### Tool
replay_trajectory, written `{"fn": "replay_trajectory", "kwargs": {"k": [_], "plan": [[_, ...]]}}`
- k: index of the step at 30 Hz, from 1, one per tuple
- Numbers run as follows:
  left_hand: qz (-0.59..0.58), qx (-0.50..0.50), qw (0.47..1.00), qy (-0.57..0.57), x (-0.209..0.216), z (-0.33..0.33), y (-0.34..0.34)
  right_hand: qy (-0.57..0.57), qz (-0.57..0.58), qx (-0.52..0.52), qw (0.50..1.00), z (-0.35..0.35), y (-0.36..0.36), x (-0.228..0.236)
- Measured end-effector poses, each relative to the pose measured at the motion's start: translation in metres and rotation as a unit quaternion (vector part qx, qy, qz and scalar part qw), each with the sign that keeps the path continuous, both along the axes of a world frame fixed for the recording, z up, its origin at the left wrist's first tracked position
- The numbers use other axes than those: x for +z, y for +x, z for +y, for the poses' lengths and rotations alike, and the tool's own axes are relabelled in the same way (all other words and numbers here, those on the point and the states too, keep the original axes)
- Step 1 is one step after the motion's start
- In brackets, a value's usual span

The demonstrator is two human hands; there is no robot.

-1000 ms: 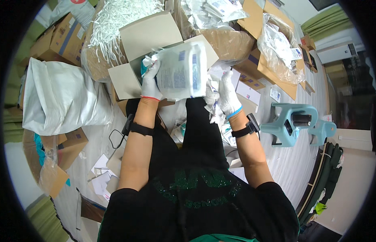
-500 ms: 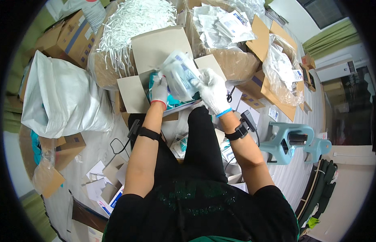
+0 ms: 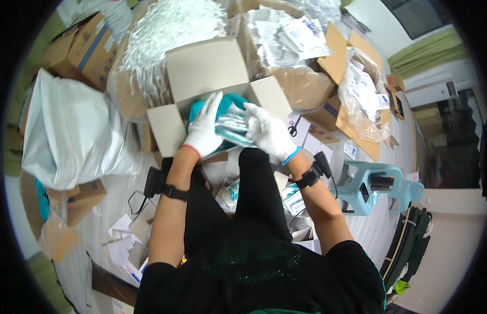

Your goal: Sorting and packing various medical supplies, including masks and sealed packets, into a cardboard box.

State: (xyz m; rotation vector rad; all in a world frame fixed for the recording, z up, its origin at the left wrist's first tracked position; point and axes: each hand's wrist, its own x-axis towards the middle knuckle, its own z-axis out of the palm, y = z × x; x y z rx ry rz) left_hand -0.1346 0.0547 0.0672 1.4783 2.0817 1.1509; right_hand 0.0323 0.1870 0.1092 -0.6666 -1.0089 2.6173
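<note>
An opened white cardboard box (image 3: pixel 207 65) stands just beyond my knees with its flaps spread. Teal packs (image 3: pixel 233 100) line its inside. A bundle of clear and white plastic packets (image 3: pixel 234 124) lies in the box between my hands. My left hand (image 3: pixel 204 126), in a white knit glove with a red cuff, rests along the left end of the bundle, fingers stretched out and pointing away from me. My right hand (image 3: pixel 269 132), in a white glove with a blue cuff, curls its fingers over the bundle's right end. Its fingertips are partly hidden among the packets.
Behind the box stand a carton of white strips (image 3: pixel 170 36) and a carton of white packets (image 3: pixel 285 34). A large white sack (image 3: pixel 78 131) is at left. Black scissors (image 3: pixel 293 127) lie right of the box, near a light-blue stool (image 3: pixel 358 188). Folded cartons (image 3: pixel 126 243) litter the floor.
The packets went from raised above the box, in my right hand, down into it. My left hand came out from the teal packs to the bundle's left side, its fingers straightened.
</note>
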Motion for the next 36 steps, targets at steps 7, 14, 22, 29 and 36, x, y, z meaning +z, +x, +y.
{"fn": "replay_trajectory", "kwargs": {"k": [7,14,22,29,36], "plan": [[-0.005,-0.039,0.998,-0.043,0.001,0.012,0.01,0.439,-0.214,-0.134,0.862,0.043,0.035,0.004],[0.044,-0.054,0.998,0.006,0.004,0.022,0.012,0.128,0.0,-0.33,0.935,0.222,-0.002,0.025],[0.029,-0.018,0.995,0.091,-0.016,0.0,0.004,0.6,-0.297,-0.36,0.65,0.212,0.003,-0.008],[-0.099,0.073,0.988,-0.088,-0.018,-0.005,0.018,0.578,-0.304,0.078,0.753,0.077,0.05,-0.004],[-0.044,0.057,0.997,0.024,-0.019,0.019,0.04,0.574,-0.233,0.116,0.777,0.062,0.033,-0.034]]}}
